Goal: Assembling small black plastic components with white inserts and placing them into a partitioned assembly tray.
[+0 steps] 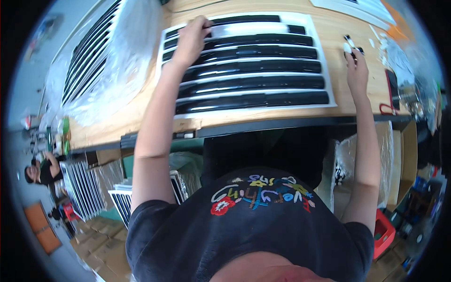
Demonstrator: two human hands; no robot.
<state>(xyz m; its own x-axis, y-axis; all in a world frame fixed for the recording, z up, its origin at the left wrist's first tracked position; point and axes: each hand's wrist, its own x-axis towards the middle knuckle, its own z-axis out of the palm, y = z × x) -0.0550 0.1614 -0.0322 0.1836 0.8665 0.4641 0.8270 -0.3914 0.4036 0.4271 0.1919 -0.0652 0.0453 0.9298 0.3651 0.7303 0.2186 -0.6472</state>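
Note:
A white sheet carrying several glossy black strips lies flat on the wooden table. Over its far left corner is my left hand, fingers pinched together by a small dark piece whose kind I cannot make out. Beside the fingertips, a pale band covers much of the second strip from the far side. To the right of the sheet, my right hand has its fingers closed around a small white-and-black object, too small to name. Another small black-and-white piece lies just beyond it.
Plastic-wrapped striped panels lie on the table's left. Further right are a dark flat device, a red loop and crumpled clear plastic. Below the table edge stand wrapped panels and an open cardboard box. Another person is far left.

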